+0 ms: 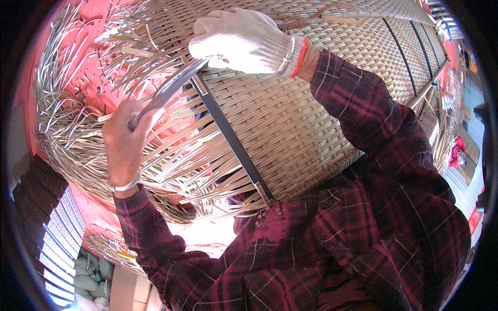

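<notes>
My left hand (122, 145), bare, is closed around the lower end of a long, curved, shiny metal tool (174, 87). The tool slants up to the right, its far end reaching the fingers of my right hand (238, 41). That hand wears a white knit glove with a red cuff edge. Its fingers are curled closed at the edge of a beige wicker panel (290, 119); what they hold is hidden. A dark flat frame bar (228, 132) crosses the panel just below the glove. Loose, unwoven strands (179, 155) fan out left from the bar.
A heap of long loose strands (67, 124) lies at the left over a red surface (91, 52). More dark bars (399, 54) cross the panel at the right. Grey-green sacks (88, 274) and a brown board (124, 290) are at the lower left.
</notes>
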Motion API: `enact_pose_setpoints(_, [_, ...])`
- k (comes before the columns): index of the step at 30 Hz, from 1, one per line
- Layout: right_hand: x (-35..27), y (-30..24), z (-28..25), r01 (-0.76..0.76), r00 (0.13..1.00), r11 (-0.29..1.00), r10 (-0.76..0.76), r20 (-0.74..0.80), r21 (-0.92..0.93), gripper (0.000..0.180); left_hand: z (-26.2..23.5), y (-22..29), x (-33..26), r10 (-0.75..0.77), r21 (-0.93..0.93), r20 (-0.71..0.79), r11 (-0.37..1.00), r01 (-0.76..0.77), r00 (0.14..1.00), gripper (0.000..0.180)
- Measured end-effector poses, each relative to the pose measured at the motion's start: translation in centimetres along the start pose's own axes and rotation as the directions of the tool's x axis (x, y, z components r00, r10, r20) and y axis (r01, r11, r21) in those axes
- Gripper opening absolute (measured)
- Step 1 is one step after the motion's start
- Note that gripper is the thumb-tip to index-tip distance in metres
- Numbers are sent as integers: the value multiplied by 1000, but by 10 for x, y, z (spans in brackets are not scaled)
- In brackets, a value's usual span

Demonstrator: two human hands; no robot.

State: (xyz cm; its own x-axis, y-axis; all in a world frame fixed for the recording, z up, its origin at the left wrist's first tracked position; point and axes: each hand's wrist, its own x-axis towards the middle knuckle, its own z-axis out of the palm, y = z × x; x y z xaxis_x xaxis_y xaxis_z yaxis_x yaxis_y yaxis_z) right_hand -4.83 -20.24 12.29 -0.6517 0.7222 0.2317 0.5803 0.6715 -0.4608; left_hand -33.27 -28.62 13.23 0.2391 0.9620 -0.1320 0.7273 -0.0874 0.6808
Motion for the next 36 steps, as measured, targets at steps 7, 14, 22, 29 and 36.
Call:
enact_pose_setpoints(7, [0,18,-11,24,997,1000,-24,73,5,27,23,-2,-41,-485,-697,-115,661,277,867,13])
enact_pose_setpoints(14, [-3,13,-2,11,996,1000,-10,91,-5,29,118,73,4,-446,-914,-329,373,-162,832,11])
enact_pose_setpoints(22, [10,-16,34,-64,996,997,67,-62,51,31,135,84,9,-518,-879,-430,428,-211,739,19])
enact_pose_setpoints(29, [76,-93,71,352,902,536,24,-430,767,18,155,75,-11,-691,-795,-494,605,48,528,19])
enact_pose_setpoints(36, [104,-155,46,470,820,536,29,-572,701,21,150,63,9,-629,-918,-340,382,-102,699,14])
